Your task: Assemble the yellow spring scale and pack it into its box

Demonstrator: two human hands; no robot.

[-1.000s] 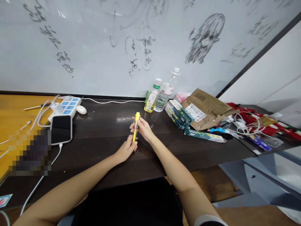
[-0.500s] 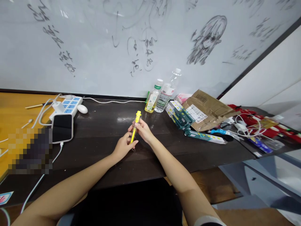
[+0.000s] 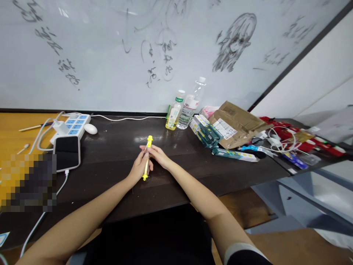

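Observation:
Between my hands, over the dark table, is a slim yellow object with a wider, notched head at each end. Its kind I cannot make out. It stands tilted, the upper head leaning slightly right. My left hand is closed round its middle and lower part from the left, with the thumb lying along it. On the upper part, just beneath the top head, the fingers of my right hand pinch it. Fingers hide some of the middle.
A phone on a cable lies left, by a power strip and a white mouse. Behind stand a tea bottle and a water bottle. Rightward are green boxes, a cardboard parcel and tangled cables.
The yellow object has turned more upright and its lower head now shows below my fingers. Both hands have shifted slightly left in view, along with the whole scene.

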